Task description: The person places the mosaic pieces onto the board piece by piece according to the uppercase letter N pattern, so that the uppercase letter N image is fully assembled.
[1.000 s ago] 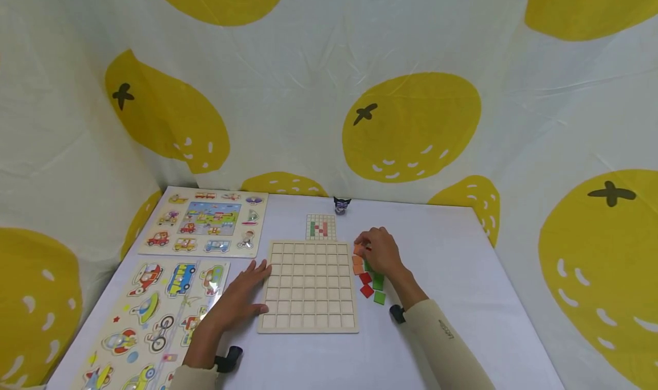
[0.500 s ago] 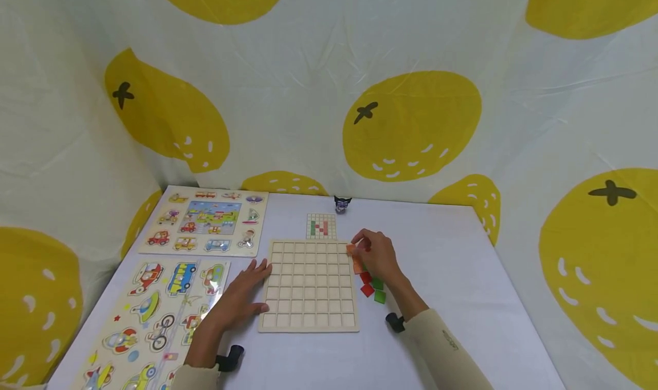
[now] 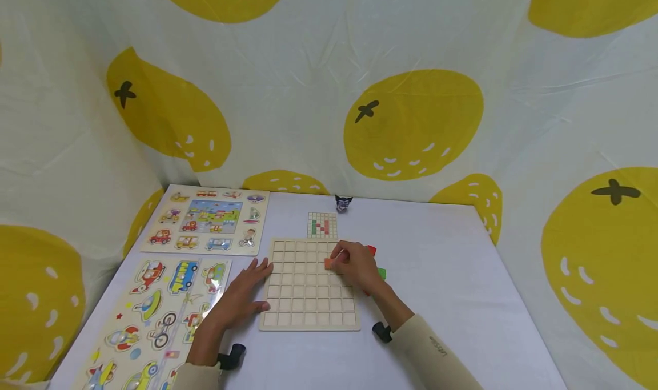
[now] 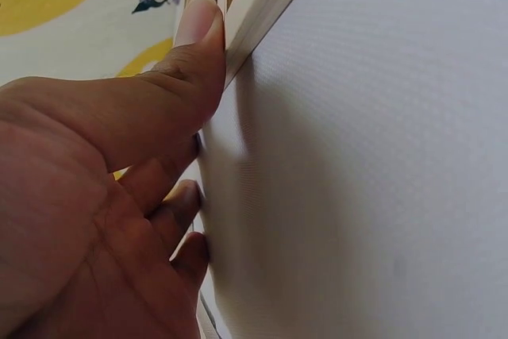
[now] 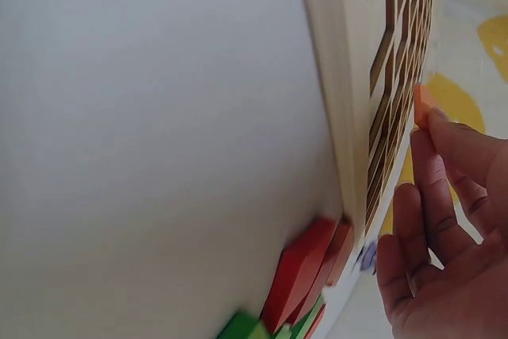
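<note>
Over the upper right cells of the wooden grid board [image 3: 298, 292], my right hand [image 3: 357, 266] pinches an orange square tile [image 3: 328, 263] between thumb and fingertip. The right wrist view shows the same orange tile [image 5: 423, 105] held above the grid by its edge. My left hand [image 3: 241, 297] rests at the board's left edge, its thumb [image 4: 198, 37] touching the rim and its fingers extended. Red tiles [image 5: 300, 271] and green tiles [image 5: 244, 326] lie on the table just right of the board, partly hidden by my right hand and arm in the head view.
A small pattern card [image 3: 322, 225] with green and red squares lies behind the board, near a small dark figurine [image 3: 342, 203]. Two vehicle peg puzzles, a smaller one [image 3: 261, 206] and a larger one [image 3: 131, 298], lie on the left. A lemon-print cloth [image 3: 288, 93] hangs behind.
My right hand has picked up an orange tile from the pile and carried it left over the board. My left hand has stayed at the board's left edge.
</note>
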Demonstrator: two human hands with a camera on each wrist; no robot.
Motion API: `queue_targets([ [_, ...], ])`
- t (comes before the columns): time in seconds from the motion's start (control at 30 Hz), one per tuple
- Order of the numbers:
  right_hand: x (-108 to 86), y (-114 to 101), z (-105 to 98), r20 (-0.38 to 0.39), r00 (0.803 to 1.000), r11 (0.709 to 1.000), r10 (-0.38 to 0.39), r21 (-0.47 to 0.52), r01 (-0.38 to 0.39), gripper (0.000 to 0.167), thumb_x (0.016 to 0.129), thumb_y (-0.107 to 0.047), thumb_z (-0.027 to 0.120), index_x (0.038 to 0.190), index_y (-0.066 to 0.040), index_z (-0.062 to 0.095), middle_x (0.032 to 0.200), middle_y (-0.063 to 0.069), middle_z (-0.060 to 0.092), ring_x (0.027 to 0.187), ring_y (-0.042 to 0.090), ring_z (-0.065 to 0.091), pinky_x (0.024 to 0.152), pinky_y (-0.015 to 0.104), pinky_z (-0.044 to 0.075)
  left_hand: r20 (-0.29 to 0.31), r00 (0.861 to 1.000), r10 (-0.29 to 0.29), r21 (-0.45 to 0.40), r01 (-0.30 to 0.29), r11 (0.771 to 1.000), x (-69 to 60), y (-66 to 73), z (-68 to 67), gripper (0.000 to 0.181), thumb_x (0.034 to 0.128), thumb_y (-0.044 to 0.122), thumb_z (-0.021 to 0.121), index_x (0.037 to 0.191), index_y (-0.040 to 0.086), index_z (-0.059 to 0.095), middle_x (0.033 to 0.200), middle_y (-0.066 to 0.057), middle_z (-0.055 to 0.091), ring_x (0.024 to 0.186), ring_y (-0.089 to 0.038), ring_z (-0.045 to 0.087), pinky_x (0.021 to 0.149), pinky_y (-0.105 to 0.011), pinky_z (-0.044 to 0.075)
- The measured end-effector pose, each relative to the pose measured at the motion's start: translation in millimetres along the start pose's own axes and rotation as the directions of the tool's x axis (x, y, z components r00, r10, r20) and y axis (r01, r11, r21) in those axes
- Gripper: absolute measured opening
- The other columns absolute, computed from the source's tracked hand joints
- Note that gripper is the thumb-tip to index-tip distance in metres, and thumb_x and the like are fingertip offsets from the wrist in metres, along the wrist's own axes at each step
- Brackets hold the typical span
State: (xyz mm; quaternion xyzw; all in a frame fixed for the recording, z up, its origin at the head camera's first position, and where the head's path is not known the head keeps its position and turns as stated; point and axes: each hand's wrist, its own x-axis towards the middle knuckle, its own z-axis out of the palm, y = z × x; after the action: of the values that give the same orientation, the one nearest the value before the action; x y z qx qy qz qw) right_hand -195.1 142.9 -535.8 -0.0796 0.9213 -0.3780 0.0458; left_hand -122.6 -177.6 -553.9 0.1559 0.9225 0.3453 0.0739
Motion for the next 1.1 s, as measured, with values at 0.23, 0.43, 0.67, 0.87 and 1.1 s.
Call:
queue_targets([
  [0.23,1.8,-12,10,0.019,1.000,0.997,0.011,-0.073,-0.010,0.011,0.090,-0.017,0.084,0.094,-0.022,0.075,0.078,-0.006,0.065,0.083,0.015,0.057,0.070,0.027,0.047,-0.004,1.000,0.007,0.007,-0.007,1.000,0.3,-1.9,1.0,0.096,0.0799,0.012,0.090,0.163,0.008,0.042,0.173,-0.014,0.033,0.165,-0.042,0.018,0.133,-0.063,0.018],
  [0.43,2.3,-18,13,0.032,0.999,0.993,0.003,-0.121,0.001,0.010,0.090,-0.017,0.085,0.092,-0.021,0.076,0.074,-0.005,0.063,0.081,0.015,0.056,0.070,0.029,0.046,0.011,1.000,-0.004,0.002,0.004,1.000,1.7,-2.1,0.8,0.096,0.0805,0.012,0.090,0.163,0.008,0.042,0.174,-0.013,0.032,0.166,-0.040,0.016,0.134,-0.063,0.017],
  [0.67,2.9,-19,16,0.035,0.999,0.989,0.022,-0.146,-0.016,0.008,0.091,-0.018,0.084,0.090,-0.023,0.078,0.073,-0.006,0.062,0.084,0.016,0.055,0.072,0.030,0.045,-0.023,1.000,0.014,0.001,-0.014,1.000,0.2,-0.5,1.9,0.096,0.0785,0.011,0.091,0.162,0.008,0.044,0.172,-0.015,0.035,0.164,-0.043,0.020,0.132,-0.065,0.020],
  [0.87,1.5,-20,13,0.042,0.999,0.993,0.005,-0.120,0.000,0.009,0.089,-0.016,0.086,0.086,-0.021,0.079,0.076,-0.009,0.065,0.089,0.015,0.056,0.077,0.032,0.048,-0.019,1.000,0.002,0.002,-0.002,1.000,0.2,-1.1,1.9,0.096,0.0791,0.011,0.091,0.162,0.008,0.043,0.173,-0.014,0.033,0.164,-0.043,0.019,0.133,-0.064,0.019],
  [1.1,-3.2,-12,1,0.021,0.999,0.997,0.034,-0.065,-0.033,0.012,0.087,-0.018,0.088,0.093,-0.022,0.079,0.082,-0.009,0.067,0.090,0.015,0.055,0.079,0.031,0.046,0.027,0.999,-0.039,-0.008,0.039,0.999,1.5,-2.0,1.9,0.098,0.0815,0.013,0.090,0.165,0.013,0.039,0.175,-0.009,0.028,0.167,-0.038,0.013,0.135,-0.060,0.014],
])
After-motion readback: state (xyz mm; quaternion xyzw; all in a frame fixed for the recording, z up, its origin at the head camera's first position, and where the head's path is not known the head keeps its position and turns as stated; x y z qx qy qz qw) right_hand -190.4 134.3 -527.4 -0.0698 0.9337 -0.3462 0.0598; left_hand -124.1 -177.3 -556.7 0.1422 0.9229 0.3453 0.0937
